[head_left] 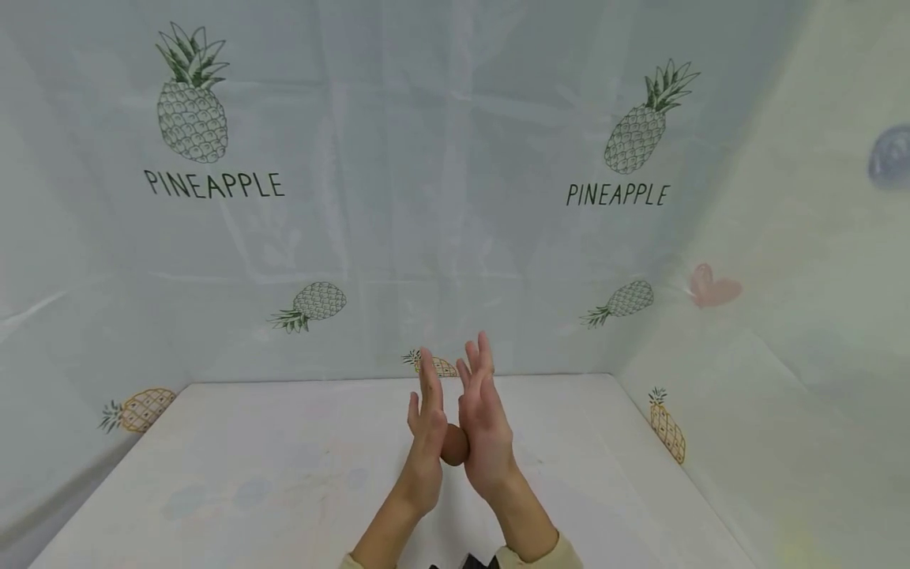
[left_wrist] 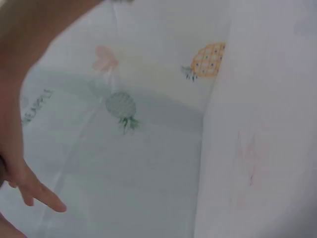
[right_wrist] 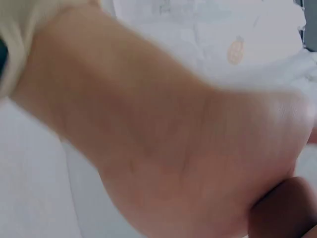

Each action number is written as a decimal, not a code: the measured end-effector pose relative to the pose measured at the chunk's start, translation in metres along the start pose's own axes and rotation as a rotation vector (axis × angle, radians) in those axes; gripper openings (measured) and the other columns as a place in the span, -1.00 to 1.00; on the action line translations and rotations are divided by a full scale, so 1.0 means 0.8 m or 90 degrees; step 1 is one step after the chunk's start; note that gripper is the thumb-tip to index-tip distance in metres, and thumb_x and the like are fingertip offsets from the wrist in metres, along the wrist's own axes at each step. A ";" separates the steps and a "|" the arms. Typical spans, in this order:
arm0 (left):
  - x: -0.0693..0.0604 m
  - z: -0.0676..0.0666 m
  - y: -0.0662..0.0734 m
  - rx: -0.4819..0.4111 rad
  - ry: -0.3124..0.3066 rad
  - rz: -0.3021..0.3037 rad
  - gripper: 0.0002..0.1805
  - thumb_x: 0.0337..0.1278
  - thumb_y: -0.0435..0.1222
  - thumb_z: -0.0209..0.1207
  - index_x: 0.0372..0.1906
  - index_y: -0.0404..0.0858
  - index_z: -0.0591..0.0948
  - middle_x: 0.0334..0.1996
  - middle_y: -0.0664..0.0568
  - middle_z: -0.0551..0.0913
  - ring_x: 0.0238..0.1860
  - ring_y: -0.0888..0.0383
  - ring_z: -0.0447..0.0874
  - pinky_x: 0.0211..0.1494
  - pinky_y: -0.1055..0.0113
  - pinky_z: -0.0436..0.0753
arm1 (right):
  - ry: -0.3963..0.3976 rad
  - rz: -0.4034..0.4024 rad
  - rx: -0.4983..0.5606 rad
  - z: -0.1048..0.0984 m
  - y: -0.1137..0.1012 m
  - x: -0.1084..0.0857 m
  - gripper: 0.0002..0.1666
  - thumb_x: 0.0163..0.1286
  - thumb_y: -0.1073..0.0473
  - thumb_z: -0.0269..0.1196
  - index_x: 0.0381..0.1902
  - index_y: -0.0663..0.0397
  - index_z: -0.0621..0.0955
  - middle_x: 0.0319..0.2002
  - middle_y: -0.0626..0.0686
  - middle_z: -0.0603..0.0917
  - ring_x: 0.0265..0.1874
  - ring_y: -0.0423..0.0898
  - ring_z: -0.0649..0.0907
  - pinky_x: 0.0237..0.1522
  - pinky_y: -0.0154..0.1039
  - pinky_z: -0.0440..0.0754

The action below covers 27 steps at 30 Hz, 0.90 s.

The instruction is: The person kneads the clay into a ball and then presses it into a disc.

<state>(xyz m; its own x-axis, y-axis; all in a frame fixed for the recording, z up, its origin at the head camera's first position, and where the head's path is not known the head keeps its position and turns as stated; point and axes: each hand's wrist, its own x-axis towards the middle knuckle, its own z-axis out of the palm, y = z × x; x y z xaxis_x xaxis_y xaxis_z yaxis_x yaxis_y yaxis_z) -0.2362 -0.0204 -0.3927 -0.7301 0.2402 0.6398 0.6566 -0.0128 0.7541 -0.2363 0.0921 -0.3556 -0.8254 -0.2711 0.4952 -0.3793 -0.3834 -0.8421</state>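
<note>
Cream sleeve (head_left: 542, 555) | left hand (head_left: 426, 442), right hand (head_left: 487, 435): fingers (head_left: 430, 387) straight, brown ball (head_left: 455, 446) between | smudged white tabletop (head_left: 284, 427) | pineapple-print sheeting (head_left: 426, 197) behind

The word "PINEAPPLE" can be read twice in the head view, printed in thin dark capitals on the pale hanging sheet (head_left: 441, 237). One, the left word (head_left: 214, 184), stands in the upper left of the frame below an upright pineapple drawing (head_left: 192, 122); the other, the right word (head_left: 618, 194), stands in the upper right below a tilted pineapple drawing (head_left: 635, 141). At the left wrist view's left side, slanted lettering (left_wrist: 37, 105) shows "NEAPPLE". Faint marks (right_wrist: 166, 8) atop the right wrist view are unreadable.
</note>
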 end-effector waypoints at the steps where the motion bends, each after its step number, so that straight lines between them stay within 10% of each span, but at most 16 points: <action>1: -0.002 0.004 0.002 -0.009 -0.013 0.001 -0.33 0.71 -0.04 -0.60 0.71 0.10 -0.45 0.71 0.26 -0.57 0.71 0.17 -0.62 0.50 -0.31 -0.66 | 0.015 -0.010 -0.015 -0.004 0.001 0.001 -0.25 0.71 -0.22 -0.49 0.72 -0.46 -0.41 0.71 -0.16 -0.44 0.69 0.04 -0.36 0.51 0.43 -0.57; 8: -0.009 0.011 0.015 -0.063 -0.059 0.053 -0.35 0.71 -0.06 -0.64 0.72 0.07 -0.45 0.72 0.19 -0.59 0.69 0.16 -0.70 0.47 -0.30 -0.70 | 0.041 -0.011 -0.077 -0.020 0.016 0.007 -0.25 0.74 -0.24 -0.44 0.72 -0.47 -0.39 0.72 -0.15 -0.41 0.70 0.03 -0.35 0.53 0.45 -0.49; 18: 0.005 -0.030 0.013 -0.051 0.034 -0.025 -0.30 0.63 0.20 -0.64 0.70 0.26 -0.45 0.69 0.32 -0.59 0.67 0.24 -0.73 0.49 -0.23 -0.77 | -0.085 0.116 -0.038 0.013 0.031 -0.001 -0.28 0.74 -0.30 -0.52 0.72 -0.51 -0.38 0.73 -0.10 -0.36 0.72 0.14 -0.18 0.61 0.38 -0.30; 27: 0.012 -0.041 -0.008 -0.026 0.079 -0.041 -0.29 0.64 0.18 -0.61 0.70 0.21 -0.47 0.69 0.27 -0.61 0.67 0.21 -0.72 0.48 -0.28 -0.75 | -0.095 0.051 -0.021 0.025 0.015 -0.006 -0.28 0.73 -0.24 -0.54 0.72 -0.47 -0.40 0.72 -0.12 -0.39 0.70 0.09 -0.31 0.53 0.48 -0.46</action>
<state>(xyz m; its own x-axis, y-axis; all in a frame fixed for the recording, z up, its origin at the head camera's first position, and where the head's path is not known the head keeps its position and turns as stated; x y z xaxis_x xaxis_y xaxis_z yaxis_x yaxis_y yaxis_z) -0.2535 -0.0497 -0.3869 -0.7899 0.1195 0.6014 0.6013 -0.0417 0.7980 -0.2282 0.0711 -0.3641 -0.7836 -0.4287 0.4496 -0.3299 -0.3261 -0.8859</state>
